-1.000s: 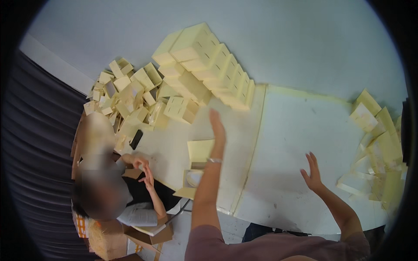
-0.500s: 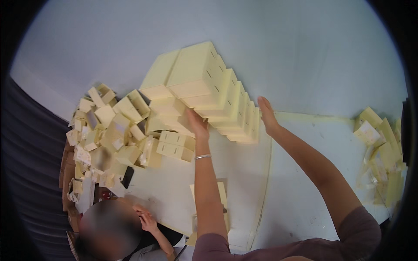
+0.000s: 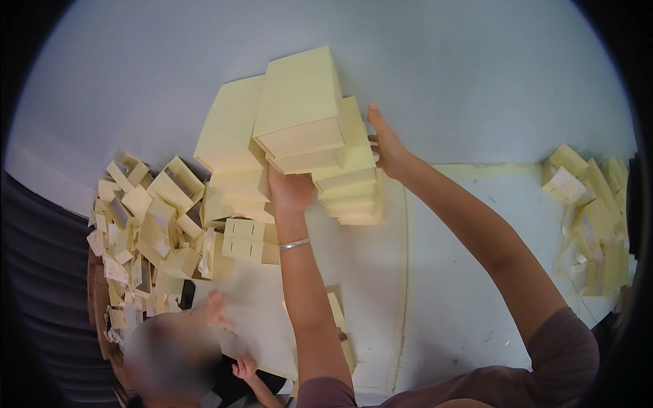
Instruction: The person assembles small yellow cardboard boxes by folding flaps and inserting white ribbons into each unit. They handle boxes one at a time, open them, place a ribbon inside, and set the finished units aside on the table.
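Note:
Two tall stacks of pale yellow boxes stand side by side against the wall, a right stack (image 3: 303, 102) and a left stack (image 3: 231, 126). My left hand (image 3: 291, 190) reaches in between them, against the lower part of the right stack's upper boxes; its fingers are hidden behind the cartons. On the other side, my right hand (image 3: 389, 148) is at the right stack's edge, fingers spread and thumb up. Whether it touches the boxes is hard to tell. Lower boxes in the right stack step out unevenly.
A loose heap of open yellow boxes (image 3: 160, 221) covers the table's left, with a slotted box (image 3: 250, 240) at its near side. More yellow boxes (image 3: 595, 217) lie at the far right. A co-worker's hand (image 3: 245, 368) is at the lower left. The white table (image 3: 469, 238) has a seam.
My right hand has moved in toward the right stack and farther up. The stack's upper boxes have turned, and their slotted side no longer shows. The co-worker's hands have moved apart.

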`<action>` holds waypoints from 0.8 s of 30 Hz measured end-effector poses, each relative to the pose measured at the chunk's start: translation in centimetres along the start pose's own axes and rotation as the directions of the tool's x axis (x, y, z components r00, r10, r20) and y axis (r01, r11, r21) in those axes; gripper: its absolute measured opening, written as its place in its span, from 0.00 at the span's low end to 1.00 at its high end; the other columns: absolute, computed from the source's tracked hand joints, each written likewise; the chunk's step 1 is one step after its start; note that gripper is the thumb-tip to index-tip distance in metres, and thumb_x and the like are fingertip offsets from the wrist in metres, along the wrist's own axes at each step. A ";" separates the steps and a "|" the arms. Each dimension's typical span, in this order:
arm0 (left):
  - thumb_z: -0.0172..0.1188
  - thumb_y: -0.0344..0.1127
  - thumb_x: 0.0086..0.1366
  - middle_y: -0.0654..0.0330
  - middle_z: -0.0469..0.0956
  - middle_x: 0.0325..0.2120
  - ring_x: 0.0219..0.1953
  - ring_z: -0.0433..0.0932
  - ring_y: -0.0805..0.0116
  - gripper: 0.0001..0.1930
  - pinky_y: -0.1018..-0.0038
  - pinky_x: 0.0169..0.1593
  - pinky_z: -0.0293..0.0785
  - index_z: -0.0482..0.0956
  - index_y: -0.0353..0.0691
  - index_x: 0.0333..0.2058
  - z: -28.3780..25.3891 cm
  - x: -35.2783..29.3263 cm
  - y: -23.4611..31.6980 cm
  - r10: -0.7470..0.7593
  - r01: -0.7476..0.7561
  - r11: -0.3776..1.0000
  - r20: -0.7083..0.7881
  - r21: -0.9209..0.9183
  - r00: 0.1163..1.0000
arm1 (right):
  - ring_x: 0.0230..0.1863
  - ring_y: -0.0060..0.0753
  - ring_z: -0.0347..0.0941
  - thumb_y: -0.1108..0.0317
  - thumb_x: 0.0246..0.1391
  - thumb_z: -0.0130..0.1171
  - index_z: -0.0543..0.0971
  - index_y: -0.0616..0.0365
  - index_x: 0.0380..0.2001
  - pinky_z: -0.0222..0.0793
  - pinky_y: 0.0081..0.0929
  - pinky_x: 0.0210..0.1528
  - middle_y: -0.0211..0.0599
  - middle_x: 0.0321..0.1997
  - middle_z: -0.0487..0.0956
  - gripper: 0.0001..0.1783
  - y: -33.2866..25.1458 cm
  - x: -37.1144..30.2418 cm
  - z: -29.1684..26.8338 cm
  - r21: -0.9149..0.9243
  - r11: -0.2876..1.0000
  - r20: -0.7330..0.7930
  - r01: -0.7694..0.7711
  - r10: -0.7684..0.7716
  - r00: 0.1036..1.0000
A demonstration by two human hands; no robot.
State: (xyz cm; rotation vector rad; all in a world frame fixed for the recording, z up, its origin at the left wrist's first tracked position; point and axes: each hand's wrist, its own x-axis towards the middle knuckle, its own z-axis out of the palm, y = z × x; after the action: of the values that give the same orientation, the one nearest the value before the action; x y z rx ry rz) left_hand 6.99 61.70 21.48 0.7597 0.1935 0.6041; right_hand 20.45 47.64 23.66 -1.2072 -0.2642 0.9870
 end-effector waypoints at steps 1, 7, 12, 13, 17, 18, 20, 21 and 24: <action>0.41 0.48 0.62 0.60 0.65 0.50 0.54 0.61 0.62 0.23 0.63 0.55 0.59 0.63 0.42 0.51 -0.1 0.2 0.0 -0.017 0.017 1.000 -0.012 0.001 1.000 | 0.65 0.50 0.38 0.23 0.38 0.37 0.44 0.45 0.62 0.41 0.51 0.59 0.54 0.63 0.44 0.54 -0.5 -0.4 0.3 0.012 1.000 0.011 -0.014 0.014 1.000; 0.39 0.44 0.63 0.60 0.66 0.49 0.52 0.63 0.64 0.21 0.66 0.53 0.62 0.64 0.41 0.50 3.5 -1.4 -1.8 -0.101 0.111 0.992 -0.147 0.057 0.984 | 0.57 0.32 0.58 0.35 0.52 0.31 0.53 0.52 0.58 0.56 0.28 0.56 0.38 0.58 0.60 0.39 -0.2 -0.9 0.8 0.125 0.980 0.139 0.154 -0.171 0.975; 0.38 0.47 0.63 0.60 0.66 0.49 0.52 0.64 0.63 0.21 0.65 0.54 0.62 0.64 0.43 0.50 2.7 -2.4 -3.2 -0.029 0.055 0.988 -0.171 0.148 0.985 | 0.59 0.34 0.53 0.35 0.52 0.29 0.47 0.50 0.60 0.54 0.34 0.57 0.38 0.60 0.56 0.40 0.3 -2.3 -0.2 -0.016 0.995 0.147 0.095 -0.092 0.985; 0.37 0.47 0.64 0.61 0.66 0.49 0.52 0.64 0.63 0.21 0.65 0.54 0.62 0.64 0.43 0.51 2.3 -2.5 -3.0 -0.009 0.034 0.989 -0.166 0.145 0.986 | 0.60 0.34 0.52 0.35 0.52 0.29 0.46 0.48 0.60 0.54 0.35 0.58 0.38 0.60 0.55 0.40 0.9 -2.2 -0.1 -0.042 0.993 0.143 0.112 -0.105 0.984; 0.36 0.48 0.64 0.61 0.65 0.50 0.53 0.63 0.63 0.23 0.66 0.55 0.61 0.61 0.42 0.53 2.4 -5.1 -1.3 -0.020 0.026 0.979 -0.031 0.200 0.999 | 0.62 0.34 0.49 0.34 0.51 0.29 0.41 0.43 0.61 0.51 0.35 0.59 0.37 0.62 0.51 0.40 3.3 -2.6 -0.1 0.016 0.988 0.256 0.152 -0.151 0.955; 0.36 0.48 0.64 0.61 0.64 0.51 0.54 0.62 0.63 0.23 0.66 0.55 0.60 0.60 0.42 0.53 2.6 -6.2 -1.2 -0.020 0.031 0.979 -0.055 0.201 0.998 | 0.62 0.34 0.49 0.34 0.51 0.30 0.41 0.43 0.61 0.51 0.34 0.59 0.37 0.62 0.51 0.40 3.7 -3.4 -0.1 0.036 0.993 0.258 0.111 -0.117 0.959; 0.36 0.49 0.64 0.61 0.63 0.52 0.55 0.61 0.63 0.24 0.65 0.56 0.60 0.58 0.42 0.54 3.7 -8.8 -0.8 -0.008 0.030 0.976 -0.103 0.214 0.995 | 0.62 0.34 0.49 0.33 0.51 0.30 0.40 0.42 0.61 0.49 0.33 0.60 0.37 0.63 0.50 0.41 4.0 -5.7 0.5 0.081 0.996 0.276 0.032 -0.054 0.960; 0.36 0.49 0.65 0.61 0.61 0.54 0.56 0.60 0.63 0.25 0.65 0.57 0.58 0.56 0.42 0.56 4.1 -10.3 -1.3 -0.029 0.056 0.973 -0.125 0.223 0.992 | 0.62 0.34 0.49 0.33 0.51 0.31 0.41 0.43 0.61 0.49 0.33 0.60 0.37 0.63 0.50 0.40 4.1 -7.1 0.1 0.093 0.996 0.281 0.020 -0.045 0.959; 0.36 0.49 0.65 0.60 0.58 0.56 0.57 0.58 0.65 0.26 0.65 0.58 0.55 0.54 0.42 0.57 6.8 -15.3 -4.0 -0.011 0.019 0.924 -0.022 0.383 1.000 | 0.61 0.34 0.50 0.34 0.51 0.31 0.42 0.43 0.61 0.50 0.33 0.60 0.37 0.62 0.51 0.40 5.2 -12.0 -3.6 0.130 0.991 0.258 0.009 -0.043 0.965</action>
State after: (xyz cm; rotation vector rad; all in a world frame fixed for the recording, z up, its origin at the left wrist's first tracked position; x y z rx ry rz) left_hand -1.13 46.55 22.84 1.1306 0.3423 0.5659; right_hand 13.23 36.32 21.54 -0.9547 -0.4167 1.1234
